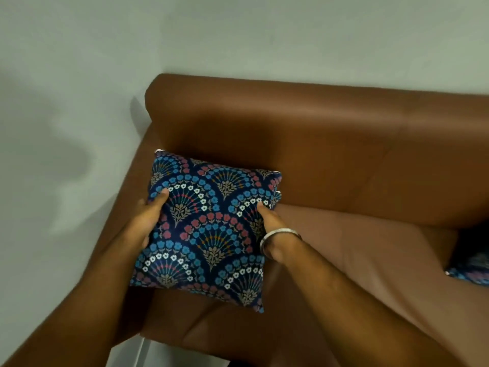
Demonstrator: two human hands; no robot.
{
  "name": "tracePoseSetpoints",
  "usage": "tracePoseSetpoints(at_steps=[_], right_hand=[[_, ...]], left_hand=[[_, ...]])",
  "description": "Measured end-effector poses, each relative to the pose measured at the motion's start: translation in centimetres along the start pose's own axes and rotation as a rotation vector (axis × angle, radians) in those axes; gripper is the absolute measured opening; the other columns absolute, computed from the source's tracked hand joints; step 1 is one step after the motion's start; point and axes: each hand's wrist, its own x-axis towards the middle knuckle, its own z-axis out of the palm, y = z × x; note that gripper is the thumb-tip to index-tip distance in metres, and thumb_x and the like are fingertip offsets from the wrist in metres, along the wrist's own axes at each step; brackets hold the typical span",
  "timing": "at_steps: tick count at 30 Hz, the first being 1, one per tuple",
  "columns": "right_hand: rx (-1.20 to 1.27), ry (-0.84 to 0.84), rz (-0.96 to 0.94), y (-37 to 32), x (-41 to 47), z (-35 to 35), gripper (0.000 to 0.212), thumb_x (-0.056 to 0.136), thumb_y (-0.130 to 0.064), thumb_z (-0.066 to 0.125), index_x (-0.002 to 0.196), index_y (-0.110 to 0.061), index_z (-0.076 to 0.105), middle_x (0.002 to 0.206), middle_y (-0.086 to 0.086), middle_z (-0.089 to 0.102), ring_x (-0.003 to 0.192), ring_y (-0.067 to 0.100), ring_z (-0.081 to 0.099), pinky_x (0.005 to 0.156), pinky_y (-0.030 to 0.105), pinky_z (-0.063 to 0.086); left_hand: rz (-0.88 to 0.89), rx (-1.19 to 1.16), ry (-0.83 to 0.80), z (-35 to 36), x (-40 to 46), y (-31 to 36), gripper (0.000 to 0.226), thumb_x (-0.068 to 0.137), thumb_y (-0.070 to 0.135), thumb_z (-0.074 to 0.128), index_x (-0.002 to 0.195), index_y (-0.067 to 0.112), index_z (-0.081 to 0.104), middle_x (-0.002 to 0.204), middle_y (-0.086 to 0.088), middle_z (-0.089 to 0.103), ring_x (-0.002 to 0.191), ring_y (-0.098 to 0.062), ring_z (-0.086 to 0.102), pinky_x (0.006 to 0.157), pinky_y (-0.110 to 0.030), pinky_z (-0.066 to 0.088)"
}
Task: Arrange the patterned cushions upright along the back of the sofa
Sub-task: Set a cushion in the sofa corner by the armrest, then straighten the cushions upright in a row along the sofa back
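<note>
A navy cushion (pixel 209 229) with blue, pink and white fan-shaped flowers is held above the left end of a brown sofa (pixel 344 144), its top edge near the backrest. My left hand (pixel 146 215) grips its left side with the thumb on the front. On the right side my right hand (pixel 270 229), with a silver bangle at the wrist, grips it the same way. Another patterned cushion (pixel 471 263) lies on the seat at the frame's right edge, mostly cut off.
The sofa's left armrest (pixel 127 207) runs beside a pale green wall (pixel 66 128). The seat (pixel 370 255) stretches right between the two cushions. A strip of light floor (pixel 148 353) shows below the sofa's front corner.
</note>
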Motion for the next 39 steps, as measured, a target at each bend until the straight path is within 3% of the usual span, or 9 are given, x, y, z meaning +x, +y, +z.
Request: tracePoseSetpoints(at_steps=[3,7,10,16,20,24,30,34,39], right_hand=[[0.158,0.029,-0.180,2.0,-2.7,-5.5,0.093,0.061,-0.074,0.071,0.138,-0.028,0.046,0.138,0.003,0.059,0.117,0.030,0.062,0.100,0.053,0.050],[0.215,0.241,-0.426,1.4,-6.8,-16.0,0.040,0.094,-0.046,0.050,0.122,-0.017,0.051,0.106,-0.007,0.063,0.084,0.002,0.065,0.064,0.008,0.054],[0.117,0.398,-0.541,-0.6,-7.8,-23.8,0.090,0.067,-0.074,0.063,0.126,-0.007,0.052,0.097,-0.002,0.061,0.079,0.011,0.064,0.065,0.026,0.053],[-0.094,0.513,-0.547,-2.7,-2.8,-36.8,0.063,0.082,-0.070,0.052,0.138,-0.044,0.042,0.145,-0.010,0.048,0.134,0.023,0.046,0.113,0.051,0.035],[-0.271,0.589,-0.528,-2.7,-3.1,-36.2,0.060,0.102,-0.042,0.035,0.154,-0.021,0.014,0.147,-0.008,0.032,0.135,0.011,0.028,0.108,0.024,0.022],[-0.180,0.921,-0.407,2.8,-3.9,-30.3,0.090,0.085,-0.053,0.040,0.152,0.000,0.014,0.159,0.025,0.020,0.146,0.038,0.023,0.118,0.042,0.020],[-0.245,0.151,-0.127,8.9,-1.6,-13.0,0.069,0.094,-0.028,0.059,0.152,-0.016,0.023,0.155,0.012,0.037,0.140,0.030,0.038,0.109,0.040,0.036],[-0.245,0.139,-0.075,4.6,4.2,-4.8,0.065,0.093,-0.047,0.053,0.144,-0.010,0.041,0.144,0.015,0.050,0.130,0.033,0.048,0.100,0.040,0.041],[0.151,-0.011,0.295,1.8,8.8,0.1,0.143,0.016,-0.103,0.044,0.122,-0.009,0.062,0.127,0.021,0.064,0.118,0.046,0.058,0.097,0.068,0.042]], left_hand=[[0.125,-0.050,0.008,3.5,-7.0,1.1,0.048,0.088,0.056,0.068,0.109,0.014,0.065,0.100,-0.005,0.073,0.089,-0.024,0.071,0.073,-0.038,0.057],[0.166,-0.171,-0.145,12.1,-13.0,-0.6,0.061,0.076,0.071,0.068,0.123,0.032,0.062,0.123,0.005,0.070,0.111,-0.021,0.069,0.092,-0.047,0.056],[0.057,-0.268,-0.300,21.0,-13.2,-2.2,0.057,0.087,0.061,0.063,0.132,0.027,0.061,0.128,0.006,0.069,0.114,-0.020,0.068,0.096,-0.045,0.055],[0.043,-0.158,-0.351,36.7,-11.3,-4.3,0.054,0.101,0.051,0.048,0.149,0.025,0.044,0.140,0.001,0.058,0.130,-0.030,0.057,0.093,-0.038,0.048],[0.105,-0.089,-0.299,38.1,-10.1,-5.8,0.059,0.104,0.045,0.043,0.157,0.020,0.033,0.153,-0.006,0.048,0.138,-0.031,0.049,0.102,-0.038,0.045],[0.278,0.092,-0.210,31.5,-9.5,-8.4,0.060,0.103,0.045,0.047,0.155,0.017,0.038,0.157,-0.005,0.046,0.142,-0.023,0.046,0.114,-0.043,0.041],[0.275,0.425,0.258,13.8,-1.4,-10.1,0.058,0.100,0.041,0.057,0.146,0.006,0.049,0.144,-0.021,0.055,0.132,-0.041,0.052,0.108,-0.054,0.044],[-0.097,0.521,0.200,6.3,9.1,-8.9,0.099,0.087,0.074,0.052,0.155,0.005,0.032,0.154,-0.023,0.045,0.136,-0.047,0.047,0.111,-0.058,0.040],[-0.206,0.117,-0.090,4.3,14.5,-6.7,0.111,0.076,0.087,0.048,0.159,0.016,0.030,0.166,-0.010,0.032,0.147,-0.037,0.037,0.118,-0.054,0.034]])
